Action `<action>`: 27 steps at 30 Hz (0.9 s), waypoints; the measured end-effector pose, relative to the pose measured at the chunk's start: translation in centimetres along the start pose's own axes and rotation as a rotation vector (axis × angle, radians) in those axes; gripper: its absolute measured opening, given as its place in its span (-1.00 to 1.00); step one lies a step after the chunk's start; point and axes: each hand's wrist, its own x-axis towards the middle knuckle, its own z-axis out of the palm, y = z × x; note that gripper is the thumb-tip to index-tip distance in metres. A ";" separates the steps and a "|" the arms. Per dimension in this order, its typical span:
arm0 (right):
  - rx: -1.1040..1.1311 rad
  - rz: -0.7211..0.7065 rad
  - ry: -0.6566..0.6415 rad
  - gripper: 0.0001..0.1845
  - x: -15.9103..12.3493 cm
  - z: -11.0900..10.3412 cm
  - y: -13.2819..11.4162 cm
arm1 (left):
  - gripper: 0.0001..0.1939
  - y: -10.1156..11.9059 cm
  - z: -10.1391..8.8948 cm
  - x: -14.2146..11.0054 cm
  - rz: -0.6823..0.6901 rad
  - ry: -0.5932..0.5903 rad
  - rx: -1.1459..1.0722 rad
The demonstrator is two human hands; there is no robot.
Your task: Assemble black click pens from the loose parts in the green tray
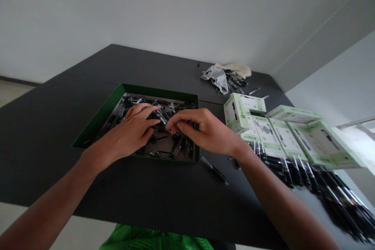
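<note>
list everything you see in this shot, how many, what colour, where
table: one, black, centre
open box: one, green, on table
loose pens: many, black and clear, inside box
separate pen: one, black and clear, by box's near right corner
pen cartons: several, white and green, right
foreground pens: many, mostly black, lower right
cloths: two, grey and cream, far right
far pens: several, dark, beside cloths
back wall: one, pale grey, behind table
garment: green, bottom edge
hands: two, bare, over box

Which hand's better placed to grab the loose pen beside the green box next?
Probably the right hand: it's over the right edge of the box, nearer that pen; the left hand is farther left.
</note>
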 end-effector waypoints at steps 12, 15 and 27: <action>-0.684 0.304 -0.526 -0.66 2.2 2.6 0.4 | -0.83 -1.3 -1.2 -0.6 -0.122 0.190 -0.083; -0.713 0.288 -0.483 -0.67 2.6 2.3 0.3 | -0.75 -1.9 -1.4 -0.8 -0.144 0.156 -0.143; -0.660 0.207 -0.452 -0.64 2.9 4.5 1.5 | -0.56 -1.9 -1.2 -1.0 -0.168 0.084 -0.092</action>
